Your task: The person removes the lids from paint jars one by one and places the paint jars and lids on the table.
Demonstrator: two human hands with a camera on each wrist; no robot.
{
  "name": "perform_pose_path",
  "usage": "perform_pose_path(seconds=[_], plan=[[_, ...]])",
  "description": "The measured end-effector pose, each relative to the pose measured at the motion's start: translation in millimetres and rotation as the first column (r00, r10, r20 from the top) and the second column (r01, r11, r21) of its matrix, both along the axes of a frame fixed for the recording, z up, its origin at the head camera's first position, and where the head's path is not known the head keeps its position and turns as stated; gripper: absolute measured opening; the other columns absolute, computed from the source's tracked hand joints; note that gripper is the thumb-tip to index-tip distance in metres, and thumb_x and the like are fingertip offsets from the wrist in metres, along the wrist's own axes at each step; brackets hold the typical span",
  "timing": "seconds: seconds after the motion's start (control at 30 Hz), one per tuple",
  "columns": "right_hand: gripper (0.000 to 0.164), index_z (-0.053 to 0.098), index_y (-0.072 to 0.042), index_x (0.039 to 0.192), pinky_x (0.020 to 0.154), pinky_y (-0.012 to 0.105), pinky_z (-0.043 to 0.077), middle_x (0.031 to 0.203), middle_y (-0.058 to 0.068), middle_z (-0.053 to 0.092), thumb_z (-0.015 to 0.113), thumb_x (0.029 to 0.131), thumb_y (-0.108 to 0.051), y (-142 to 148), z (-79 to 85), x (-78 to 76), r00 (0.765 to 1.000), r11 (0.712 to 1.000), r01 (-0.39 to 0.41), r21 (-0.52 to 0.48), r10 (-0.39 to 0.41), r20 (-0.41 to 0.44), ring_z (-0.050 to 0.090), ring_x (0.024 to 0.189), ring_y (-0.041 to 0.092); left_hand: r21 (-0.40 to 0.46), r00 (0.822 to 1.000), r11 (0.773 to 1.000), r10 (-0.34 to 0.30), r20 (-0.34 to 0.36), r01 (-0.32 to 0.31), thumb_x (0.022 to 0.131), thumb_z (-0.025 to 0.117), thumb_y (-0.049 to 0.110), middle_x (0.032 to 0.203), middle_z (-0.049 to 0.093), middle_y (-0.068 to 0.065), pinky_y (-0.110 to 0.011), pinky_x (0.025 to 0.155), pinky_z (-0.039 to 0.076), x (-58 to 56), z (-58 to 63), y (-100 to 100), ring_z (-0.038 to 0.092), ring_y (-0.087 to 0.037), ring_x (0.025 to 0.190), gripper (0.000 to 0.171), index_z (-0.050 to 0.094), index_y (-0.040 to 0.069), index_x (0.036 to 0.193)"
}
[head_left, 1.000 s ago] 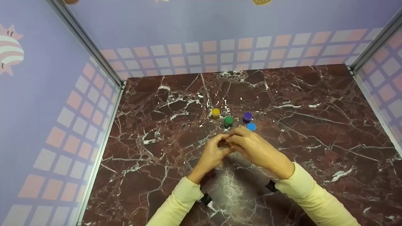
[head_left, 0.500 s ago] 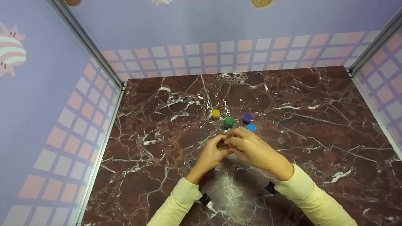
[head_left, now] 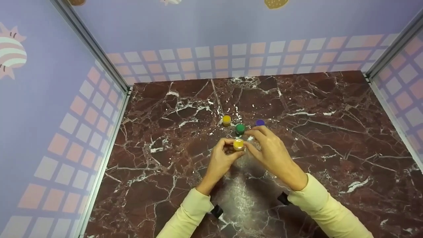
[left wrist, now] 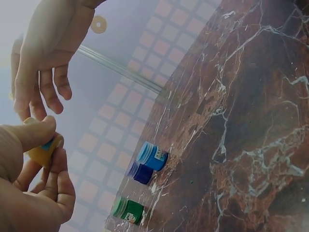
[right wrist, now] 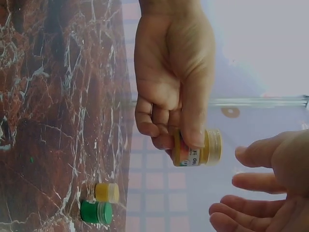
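Note:
My left hand [head_left: 220,160] pinches a small yellow paint jar [head_left: 238,144] between thumb and fingers, up off the marble-patterned table. Its ribbed, see-through lid faces the right hand in the right wrist view, and a printed label [right wrist: 191,157] shows on its side. Close by on the right, my right hand [head_left: 274,158] has its fingers spread and loosely bent, with a gap to the jar in the right wrist view. Beyond the hands stand a green jar [head_left: 240,129], another yellow jar [head_left: 226,120] and a purple jar [head_left: 260,123].
A blue jar [left wrist: 152,156] stands beside the purple one in the left wrist view; the right hand hides it in the head view. Purple panel walls [head_left: 198,26] with pink and white squares rise behind and beside the dark red table [head_left: 158,185].
The right hand has come away from the jar and opened, shifting a little right and covering the blue jar. The left hand still grips the yellow jar, whose lid now shows.

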State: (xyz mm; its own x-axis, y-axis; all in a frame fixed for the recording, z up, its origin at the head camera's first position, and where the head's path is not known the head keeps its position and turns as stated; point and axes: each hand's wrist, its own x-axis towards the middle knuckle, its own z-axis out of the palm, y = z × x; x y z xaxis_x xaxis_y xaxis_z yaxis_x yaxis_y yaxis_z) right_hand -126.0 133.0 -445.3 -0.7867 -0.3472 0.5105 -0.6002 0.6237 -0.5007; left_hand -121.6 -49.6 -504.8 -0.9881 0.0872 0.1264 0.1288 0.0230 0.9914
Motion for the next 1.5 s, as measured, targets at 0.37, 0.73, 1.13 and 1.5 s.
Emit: perform_pose_path(seconds=[0.37,0.73,1.13,1.5], plan=[[0.039,0.068,0.006,0.118,0.053,0.03,0.05,0.103,0.016,0.062,0.081,0.091,-0.018,-19,-6.4,2.8,0.999,1.0,0.002,-0.005,-0.002,-0.038,0.053,0.066,0.018,0.053,0.998,0.999,-0.001,-0.065,0.004,0.082,0.074,-0.014,0.107,0.064,-0.015,-0.036,0.086,0.06,5.3,-8.9,14,0.066,-0.024,0.093,0.031,0.056,-0.007,0.107],[0.033,0.07,0.002,0.11,0.054,0.035,0.05,0.095,0.011,0.056,0.08,0.092,-0.024,-25,-13.3,7.6,0.999,0.994,0.05,0.102,-0.049,-0.005,0.052,0.068,0.021,-0.052,0.997,0.999,0.009,-0.077,-0.013,0.078,0.063,-0.018,0.102,0.067,-0.014,-0.026,0.078,0.059,9.1,-14.1,18,0.068,-0.018,0.09,0.033,0.058,-0.004,0.107],[0.023,0.07,0.001,0.098,0.055,0.035,0.053,0.088,0.008,0.053,0.082,0.09,-0.017,-24,-14.3,9.5,0.998,0.991,0.054,0.122,-0.055,0.008,0.052,0.069,0.021,-0.068,0.994,0.997,0.012,-0.105,-0.019,0.078,0.068,-0.017,0.108,0.067,-0.018,-0.037,0.085,0.061,8.8,-15.9,18,0.07,-0.028,0.096,0.034,0.058,-0.005,0.109],[0.021,0.068,0.001,0.095,0.062,0.039,0.057,0.091,0.009,0.056,0.082,0.089,-0.014,-21,-14.4,8.2,1.0,0.988,-0.002,0.153,0.003,-0.001,0.058,0.077,0.026,-0.124,0.995,0.992,-0.007,-0.095,-0.005,0.079,0.073,-0.013,0.109,0.067,-0.016,-0.033,0.088,0.059,7.6,-15.7,15,0.07,-0.028,0.1,0.032,0.06,-0.004,0.107]])
